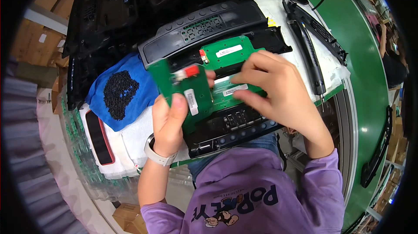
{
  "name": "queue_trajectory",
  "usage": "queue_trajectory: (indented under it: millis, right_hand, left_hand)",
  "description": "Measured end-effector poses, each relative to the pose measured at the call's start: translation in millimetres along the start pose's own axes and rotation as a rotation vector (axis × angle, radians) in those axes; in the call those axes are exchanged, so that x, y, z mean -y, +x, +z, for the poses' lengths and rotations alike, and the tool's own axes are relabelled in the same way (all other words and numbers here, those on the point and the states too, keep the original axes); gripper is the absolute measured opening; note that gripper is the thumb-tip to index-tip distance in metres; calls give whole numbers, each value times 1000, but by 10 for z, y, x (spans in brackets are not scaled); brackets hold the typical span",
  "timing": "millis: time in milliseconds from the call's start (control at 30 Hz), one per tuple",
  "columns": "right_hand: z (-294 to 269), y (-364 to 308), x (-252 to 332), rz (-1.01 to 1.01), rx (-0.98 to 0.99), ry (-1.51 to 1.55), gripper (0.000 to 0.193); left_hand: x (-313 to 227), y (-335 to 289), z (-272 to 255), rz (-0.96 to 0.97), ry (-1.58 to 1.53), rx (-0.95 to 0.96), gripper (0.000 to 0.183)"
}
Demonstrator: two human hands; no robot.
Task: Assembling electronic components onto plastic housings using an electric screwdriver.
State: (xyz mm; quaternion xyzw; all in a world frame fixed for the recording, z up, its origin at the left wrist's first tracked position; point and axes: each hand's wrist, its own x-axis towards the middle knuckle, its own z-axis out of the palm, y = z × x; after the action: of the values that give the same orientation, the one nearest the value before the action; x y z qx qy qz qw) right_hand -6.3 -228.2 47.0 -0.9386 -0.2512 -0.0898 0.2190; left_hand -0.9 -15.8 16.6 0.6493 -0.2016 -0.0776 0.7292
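Observation:
My left hand (167,123) grips a green circuit board (202,90) tilted up off the work surface. The board carries a red-and-white connector and a white label, and its upper part is slightly blurred. To its right, my right hand (272,88) hovers with thumb and forefinger parted and nothing seen between them. Below those fingertips, another green circuit board (226,100) with a white label lies at a black housing (230,127) with a row of round buttons. Beyond it, a third green board (239,44) sits at a second black housing (191,29) with a digit display window.
Small black screws (119,92) are heaped on a blue cloth (102,88) at the left, near a dark panel with a red rim (99,138). At the right lies a corded electric screwdriver (308,55) beside a long black part (324,36). Black mouldings (109,12) pile up at the back.

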Motion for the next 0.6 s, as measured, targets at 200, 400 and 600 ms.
queue_trajectory:
  millis: [200,400,600]
  right_hand:
    - [84,7,339,-74,-283,839,24]
    - [-78,-162,87,-44,-177,534,24]
    - [47,-412,-32,-80,101,304,21]
  left_hand:
    - [-191,11,201,168,58,8,82]
    - [-100,-391,81,294,700,-10,97]
    - [188,-666,218,418,978,189,74]
